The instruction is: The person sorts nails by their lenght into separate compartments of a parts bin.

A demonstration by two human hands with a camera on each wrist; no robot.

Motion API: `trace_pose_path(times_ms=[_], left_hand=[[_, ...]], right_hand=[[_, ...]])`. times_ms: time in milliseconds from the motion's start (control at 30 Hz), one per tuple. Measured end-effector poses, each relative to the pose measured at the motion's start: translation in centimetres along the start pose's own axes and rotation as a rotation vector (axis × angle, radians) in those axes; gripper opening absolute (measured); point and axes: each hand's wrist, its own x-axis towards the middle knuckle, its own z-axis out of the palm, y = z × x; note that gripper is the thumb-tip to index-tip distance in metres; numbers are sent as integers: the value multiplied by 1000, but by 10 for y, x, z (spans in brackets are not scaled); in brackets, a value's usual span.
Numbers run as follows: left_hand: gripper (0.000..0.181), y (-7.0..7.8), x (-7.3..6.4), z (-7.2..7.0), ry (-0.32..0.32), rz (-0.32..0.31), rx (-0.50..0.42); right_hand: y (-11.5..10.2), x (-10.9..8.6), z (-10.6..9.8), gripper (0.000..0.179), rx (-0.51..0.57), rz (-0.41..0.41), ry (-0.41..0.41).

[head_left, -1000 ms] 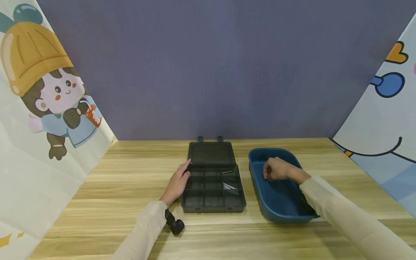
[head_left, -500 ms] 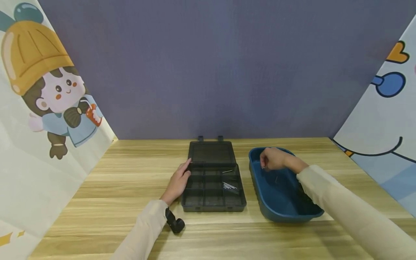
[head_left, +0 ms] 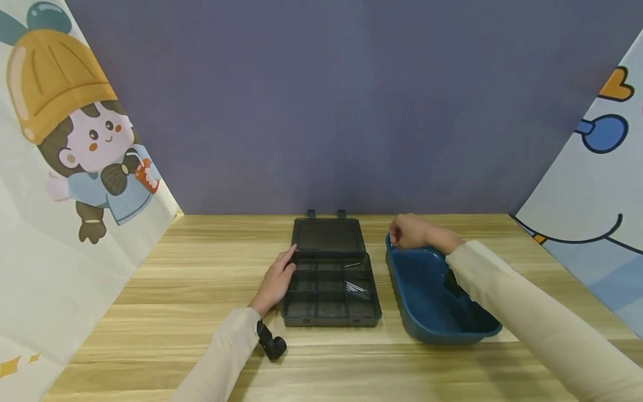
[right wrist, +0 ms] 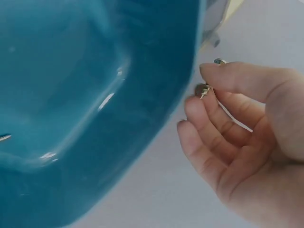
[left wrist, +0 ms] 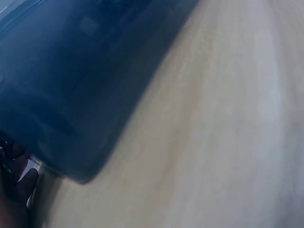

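Observation:
My left hand rests with fingers extended along the left side of a dark see-through compartment box, its lid folded back. A corner of the hand shows beside the box in the left wrist view. Several thin metal pins lie in a right compartment, and another pin lies behind them. My right hand is over the back left rim of a blue bin. Thumb and fingertips pinch a small shiny metal piece; I cannot tell its kind.
The bin stands on the wood-grain table, a short gap right of the box. A thin metal piece lies in the bin. Behind the table rises a grey-blue panel; a black wrist camera hangs at the left wrist.
My right hand has moved back and left, from inside the bin up to its back left rim, carrying the small metal piece. My left hand and the box have stayed in place.

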Motion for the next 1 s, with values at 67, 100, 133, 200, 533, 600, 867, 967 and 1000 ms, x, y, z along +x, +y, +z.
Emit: trace_pose_path(times_ms=[67,100,133,200,533,600,867,967,1000], left_hand=[[51,0,0,0,-1,-2,-1],[51,0,0,0,-2,-2,-1],[51,0,0,0,-3,-1,-1],[51,0,0,0,-3,-1,3],[51,2,0,0,-1,1,-5],[51,2,-1,0,-2,3,-3],[51,1,-1,0,-6,6,2],[51,1,-1,0,-3,11,1],[51,1,-1,0,-1,11,1]], right_hand=[[-5,3,-3,15,-19,-3,6],[-8,5,-5,14,-21,-1,5],[-10,6,-6,13,-22,-1,3],[-15,9,-7,13,-29,0,1],[-32,26,1,9,-7,7,-59],[-34,29,4,9,-13,1,-60],[-48,42,15,8,-56,-40,-75],[-52,45,20,11,-45,-41,-86],[-52,47,22,12,-48,-47,-85]])
